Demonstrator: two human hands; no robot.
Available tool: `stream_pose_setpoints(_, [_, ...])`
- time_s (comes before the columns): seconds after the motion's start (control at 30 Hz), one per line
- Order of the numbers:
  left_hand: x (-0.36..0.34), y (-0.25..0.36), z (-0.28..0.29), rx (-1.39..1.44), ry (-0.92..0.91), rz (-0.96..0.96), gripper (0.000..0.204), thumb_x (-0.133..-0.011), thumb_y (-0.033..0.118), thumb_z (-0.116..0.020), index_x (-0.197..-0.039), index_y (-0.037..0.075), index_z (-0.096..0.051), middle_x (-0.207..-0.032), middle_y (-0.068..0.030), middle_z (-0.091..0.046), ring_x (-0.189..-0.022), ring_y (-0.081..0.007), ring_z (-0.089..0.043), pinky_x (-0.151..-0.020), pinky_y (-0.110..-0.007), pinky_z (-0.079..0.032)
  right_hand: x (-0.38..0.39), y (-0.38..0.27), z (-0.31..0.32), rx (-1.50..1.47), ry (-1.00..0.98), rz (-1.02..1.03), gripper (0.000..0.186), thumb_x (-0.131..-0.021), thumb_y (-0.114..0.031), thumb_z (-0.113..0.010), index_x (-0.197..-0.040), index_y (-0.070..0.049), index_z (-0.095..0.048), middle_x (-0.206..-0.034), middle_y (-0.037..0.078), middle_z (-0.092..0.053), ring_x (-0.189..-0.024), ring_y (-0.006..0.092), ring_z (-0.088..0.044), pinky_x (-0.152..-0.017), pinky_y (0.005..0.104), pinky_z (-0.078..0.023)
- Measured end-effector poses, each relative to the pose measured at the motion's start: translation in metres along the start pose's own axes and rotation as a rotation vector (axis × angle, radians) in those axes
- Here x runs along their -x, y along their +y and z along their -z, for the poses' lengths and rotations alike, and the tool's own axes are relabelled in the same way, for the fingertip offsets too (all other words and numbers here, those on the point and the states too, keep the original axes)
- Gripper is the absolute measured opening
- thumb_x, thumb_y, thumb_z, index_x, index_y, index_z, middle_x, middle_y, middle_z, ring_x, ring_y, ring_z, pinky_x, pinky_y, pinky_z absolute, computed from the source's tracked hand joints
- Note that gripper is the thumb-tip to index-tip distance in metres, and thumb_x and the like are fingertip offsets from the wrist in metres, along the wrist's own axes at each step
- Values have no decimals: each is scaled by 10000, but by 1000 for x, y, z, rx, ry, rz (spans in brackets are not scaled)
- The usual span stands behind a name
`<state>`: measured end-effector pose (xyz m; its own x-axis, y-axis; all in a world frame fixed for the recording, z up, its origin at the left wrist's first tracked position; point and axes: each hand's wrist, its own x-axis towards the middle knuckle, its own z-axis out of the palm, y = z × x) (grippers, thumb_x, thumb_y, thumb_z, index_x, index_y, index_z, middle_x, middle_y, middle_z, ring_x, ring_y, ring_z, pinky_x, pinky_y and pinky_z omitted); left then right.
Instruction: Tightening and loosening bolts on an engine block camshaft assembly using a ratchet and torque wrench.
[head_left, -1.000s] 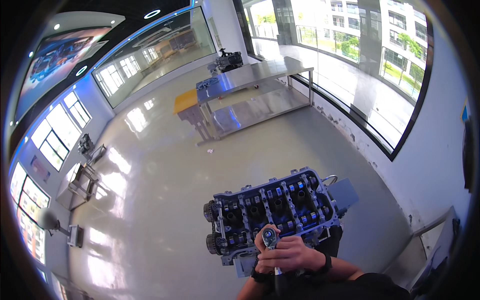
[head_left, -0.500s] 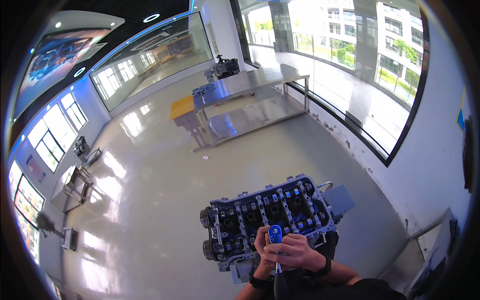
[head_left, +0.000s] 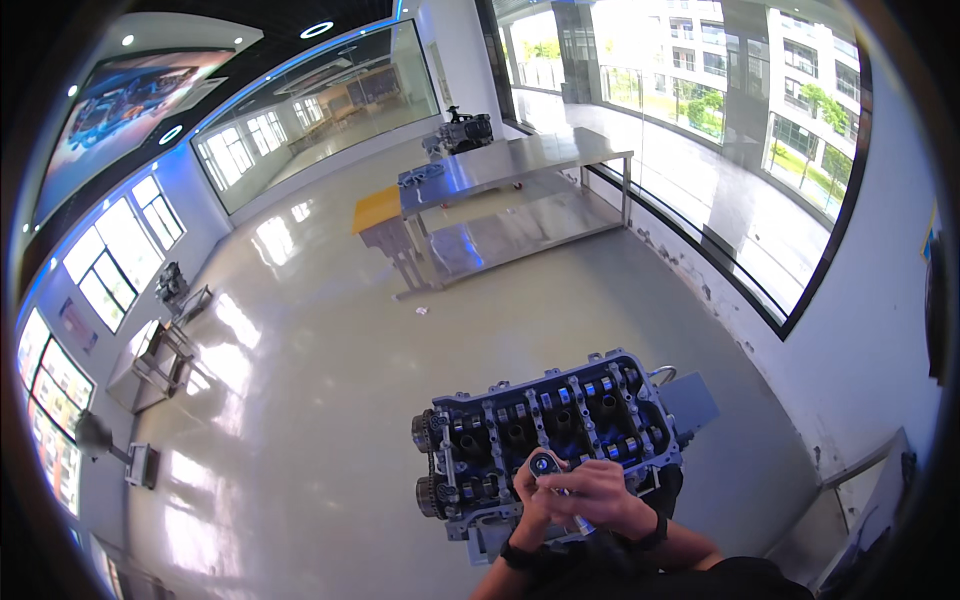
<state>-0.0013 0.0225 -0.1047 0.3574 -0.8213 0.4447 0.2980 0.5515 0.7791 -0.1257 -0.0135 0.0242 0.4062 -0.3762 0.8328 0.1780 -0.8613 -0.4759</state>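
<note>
A ratchet wrench is in front of me, its round metal head point(head_left: 543, 465) facing up and part of its shiny shaft showing below my fingers. My left hand point(head_left: 531, 503) is closed around the head end. Over the wrench from the right, my right hand point(head_left: 606, 493) is closed with its fingertips against the head. Just beyond both hands lies an engine cylinder head point(head_left: 553, 420) with exposed camshafts and a chain with sprockets point(head_left: 428, 495) at its left end. My hands cover part of its near edge. Whether the wrench touches the engine cannot be told.
A grey plate point(head_left: 692, 408) sticks out right of the engine. Farther off stands a steel workbench point(head_left: 525, 160) with a yellow-topped unit point(head_left: 378, 210) at its left end and another engine point(head_left: 465, 132) behind. A large window point(head_left: 700, 150) lines the right wall. Stands point(head_left: 150, 365) line the left.
The wrench has tilted in my hands: its head has turned, and its shaft now slants down to the right. My right fingers have shifted over the head. The whole view has swung slightly.
</note>
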Motion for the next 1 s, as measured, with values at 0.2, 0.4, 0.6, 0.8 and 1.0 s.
stream_pose_setpoints(0.2, [9, 12, -8, -150, 70, -4, 327, -911, 327, -625, -920, 1, -648, -928, -41, -638, -813, -107, -569, -740, -266, -449, 2, 12, -10, -12, -17, 185, 155, -761, -174, -717, -907, -123, -708, -1033, 41, -663, -583, 114, -565, -484, 249, -412])
stream_pose_setpoints(0.4, [-2, 3, 2, -30, -125, 142, 234, -919, 190, -615, -1041, -9, -629, -936, -34, -642, -793, -109, -599, -707, -258, -490, -2, 31, 5, -581, 281, -545, 187, -783, -47, -634, -954, -65, -707, -1065, 132, -619, -580, 114, -562, -501, 244, -456])
stream_pose_setpoints(0.6, [-19, 41, -36, -163, 138, 103, 334, -955, 368, -550, -886, 42, -580, -743, 44, -528, -683, -41, -462, -587, -213, -375, -1, 5, 5, 305, -76, 219, 263, -708, -122, -722, -970, -123, -708, -1042, 58, -640, -572, 97, -571, -512, 236, -457])
stream_pose_setpoints(0.8, [-16, 35, -26, 74, -6, 194, 398, -964, 390, -523, -800, 33, -587, -717, 42, -512, -627, -39, -433, -560, -208, -333, -7, 27, 20, -527, 161, -505, 207, -850, -141, -558, -963, -2, -662, -1053, 173, -603, -777, 149, -563, -666, 293, -468])
stream_pose_setpoints(1.0, [-12, 19, -15, 187, 87, 116, 322, -901, 350, -637, -890, 29, -614, -769, -6, -580, -641, -78, -513, -580, -226, -401, -14, 19, 11, -225, 43, -253, 226, -810, -108, -578, -1002, -39, -674, -1036, 135, -617, -677, 149, -582, -594, 263, -473])
